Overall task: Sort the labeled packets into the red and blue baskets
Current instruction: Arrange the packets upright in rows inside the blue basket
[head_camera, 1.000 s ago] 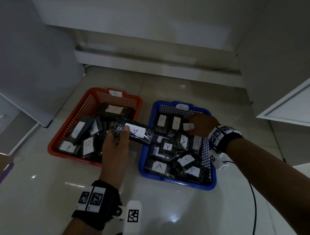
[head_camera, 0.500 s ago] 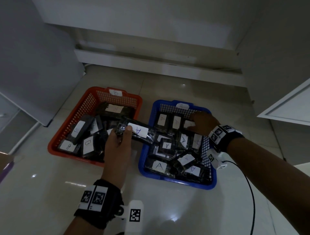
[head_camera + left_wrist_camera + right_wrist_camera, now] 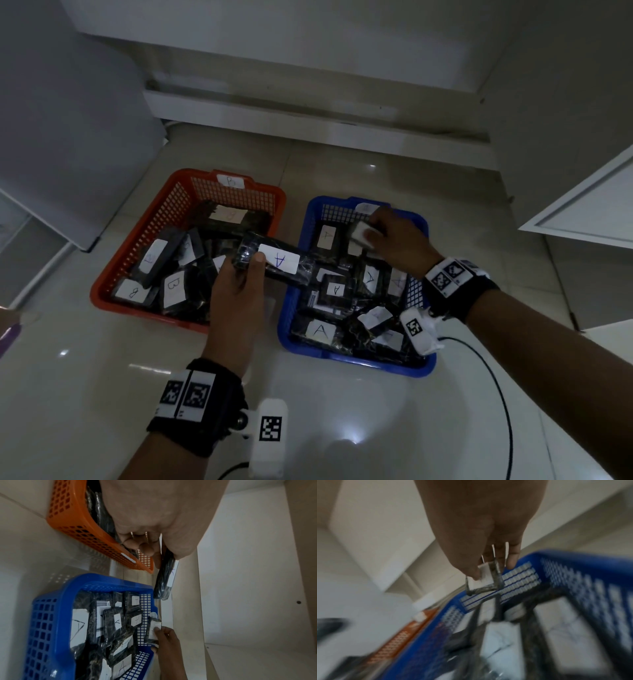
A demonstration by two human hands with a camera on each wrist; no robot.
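Note:
My left hand (image 3: 239,274) grips a long black packet labeled A (image 3: 277,262) by one end, and the packet bridges the gap between the red basket (image 3: 113,270) and the blue basket (image 3: 291,315). The same A packet (image 3: 164,577) shows below my left fingers in the left wrist view. My right hand (image 3: 387,236) pinches a small black packet with a white label (image 3: 359,233) above the far end of the blue basket. That small packet (image 3: 485,580) hangs from my right fingers over the blue basket's rim (image 3: 573,561). Its letter is hidden.
The red basket holds several black packets labeled B, the blue one several labeled A. Both sit on a glossy pale floor (image 3: 102,394). White cabinet panels (image 3: 68,102) stand close on the left, and an open white door (image 3: 589,212) on the right. A black cable (image 3: 503,411) runs from my right wrist.
My right hand has lifted the small packet and carried it toward the far end of the blue basket. My left hand with the A packet has shifted slightly right.

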